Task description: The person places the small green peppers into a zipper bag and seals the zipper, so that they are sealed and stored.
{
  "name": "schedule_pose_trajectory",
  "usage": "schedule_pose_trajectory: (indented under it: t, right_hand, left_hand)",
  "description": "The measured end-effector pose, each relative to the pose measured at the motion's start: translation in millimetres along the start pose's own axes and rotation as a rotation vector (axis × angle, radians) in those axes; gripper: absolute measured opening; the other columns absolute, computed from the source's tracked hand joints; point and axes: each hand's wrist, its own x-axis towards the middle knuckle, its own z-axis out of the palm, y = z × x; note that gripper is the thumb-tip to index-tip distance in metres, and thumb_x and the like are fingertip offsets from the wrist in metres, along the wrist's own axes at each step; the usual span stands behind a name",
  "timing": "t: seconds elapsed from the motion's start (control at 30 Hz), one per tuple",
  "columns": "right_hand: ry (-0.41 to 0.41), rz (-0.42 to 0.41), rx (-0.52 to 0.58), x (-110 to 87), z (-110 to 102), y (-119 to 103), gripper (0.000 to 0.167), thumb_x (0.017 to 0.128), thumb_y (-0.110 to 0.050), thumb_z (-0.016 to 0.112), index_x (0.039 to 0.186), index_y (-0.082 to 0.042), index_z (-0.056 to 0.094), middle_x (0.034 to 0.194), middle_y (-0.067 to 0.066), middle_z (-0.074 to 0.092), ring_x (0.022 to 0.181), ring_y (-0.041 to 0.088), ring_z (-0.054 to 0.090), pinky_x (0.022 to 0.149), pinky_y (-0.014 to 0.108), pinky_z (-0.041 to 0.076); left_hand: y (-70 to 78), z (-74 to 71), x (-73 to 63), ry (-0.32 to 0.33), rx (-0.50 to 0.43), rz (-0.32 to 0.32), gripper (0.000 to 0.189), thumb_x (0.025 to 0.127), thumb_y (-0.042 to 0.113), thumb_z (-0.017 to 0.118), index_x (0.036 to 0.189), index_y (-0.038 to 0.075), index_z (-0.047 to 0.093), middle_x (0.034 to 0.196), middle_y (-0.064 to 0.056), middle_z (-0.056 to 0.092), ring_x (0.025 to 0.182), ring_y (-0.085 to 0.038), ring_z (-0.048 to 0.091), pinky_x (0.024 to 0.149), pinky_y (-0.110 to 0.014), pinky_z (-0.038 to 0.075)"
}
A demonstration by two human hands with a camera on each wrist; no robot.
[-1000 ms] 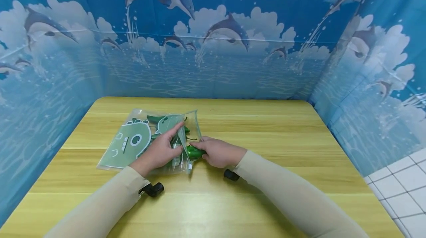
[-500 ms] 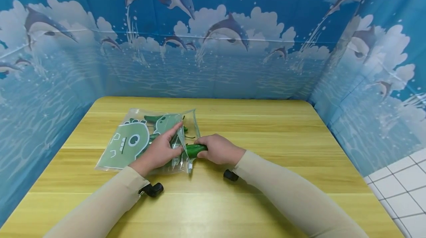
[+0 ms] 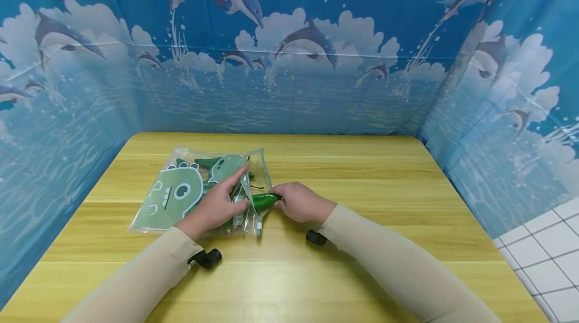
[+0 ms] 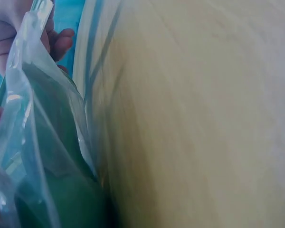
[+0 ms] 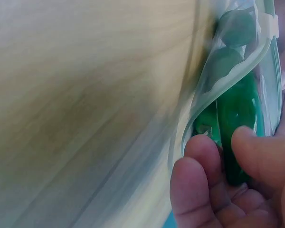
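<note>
A clear zip bag (image 3: 194,222) with a green cartoon dinosaur print lies flat at the table's left middle, its mouth facing right. Through the film show several green peppers (image 3: 208,162), some with thin stems. My left hand (image 3: 216,208) rests on the bag beside the mouth, index finger and thumb straight and spread apart; its other fingers are hidden. One long glossy green pepper (image 3: 264,201) sticks partly out of the mouth. My right hand (image 3: 299,204) pinches its outer end, thumb on top and fingers curled below in the right wrist view.
A white slider (image 5: 270,25) sits on the bag's zip edge. The wooden table (image 3: 362,177) extends right and toward me. Blue dolphin curtains (image 3: 289,92) stand along the back and sides, with white floor tiles (image 3: 552,257) at right.
My right hand has shifted slightly right and up, and its grip is now at the pepper's outer end, with more pepper showing. The bag has slid slightly left; my left hand stays nearly in place.
</note>
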Motion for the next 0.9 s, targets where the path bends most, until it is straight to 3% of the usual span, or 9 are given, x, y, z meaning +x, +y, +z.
schedule_pose_trajectory:
  t: [0.23,0.57,0.9]
  right_hand:
    - [0.035,-0.010,0.005,5.6,0,-3,0.025,0.105,-0.022,0.066,0.124,-0.009,0.074,0.104,0.000,0.075,0.080,0.010,0.062,0.079,0.032,0.054]
    - [0.028,-0.024,-0.043,14.1,0,-6,0.029,0.108,-0.015,0.058,0.133,-0.009,0.072,0.119,0.005,0.077,0.106,0.019,0.073,0.096,0.039,0.059]
    - [0.064,0.016,-0.026,17.1,-1,-5,0.024,0.106,-0.018,0.063,0.124,-0.009,0.076,0.114,0.005,0.079,0.101,0.019,0.073,0.094,0.039,0.059]
  left_hand:
    - [-0.2,0.7,0.9,-0.008,0.015,0.006,0.093,0.095,0.022,0.073,0.169,0.034,0.020,0.174,-0.009,0.027,0.042,-0.013,0.037,0.046,-0.031,0.045]
    - [-2.9,-0.5,0.4,0.005,0.028,0.005,0.093,0.093,0.021,0.074,0.169,0.033,0.022,0.173,-0.011,0.029,0.041,-0.013,0.038,0.045,-0.032,0.046]
    - [-5.1,-0.8,1.2,0.010,0.033,0.013,0.093,0.093,0.024,0.076,0.169,0.033,0.023,0.173,-0.012,0.030,0.041,-0.013,0.037,0.051,-0.036,0.050]
